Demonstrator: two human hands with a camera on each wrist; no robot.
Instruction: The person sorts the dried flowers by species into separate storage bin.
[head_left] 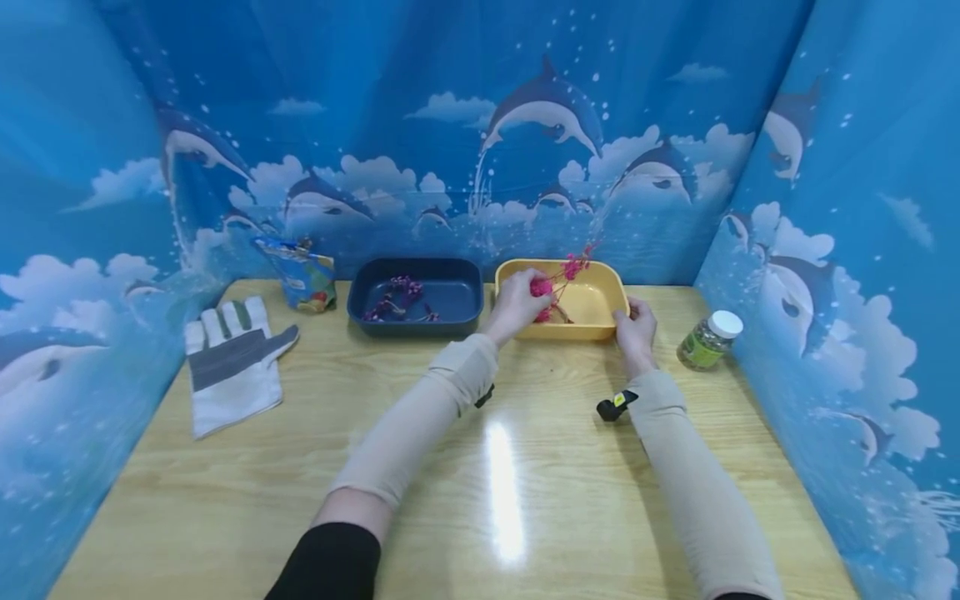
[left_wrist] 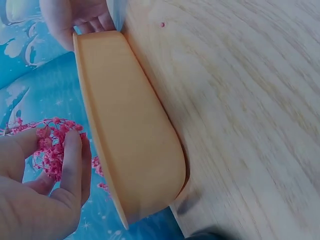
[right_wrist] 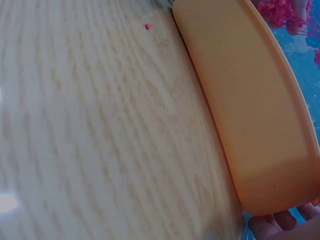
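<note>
My left hand (head_left: 517, 307) pinches a sprig of pink dried flowers (left_wrist: 52, 150) between thumb and fingers, above the left part of a yellow tray (head_left: 585, 332). Thin stems with more pink blossoms (head_left: 573, 267) stick up to the right, over the tray's back rim. At the tray's right front corner, my right hand (head_left: 637, 329) grips the rim, its fingers (right_wrist: 285, 220) against the outer wall. Left of the yellow tray stands a navy tray (head_left: 416, 329) with purple-pink dried flower sprigs (head_left: 405, 287) lying inside.
A white and grey work glove (head_left: 236, 367) lies at the left, with a blue snack pouch (head_left: 303, 279) behind it. A white-lidded jar (head_left: 708, 342) stands at the right. One tiny pink bit (right_wrist: 147, 26) rests on the wooden table (head_left: 420, 508). Dolphin-print curtains (head_left: 420, 158) enclose the table.
</note>
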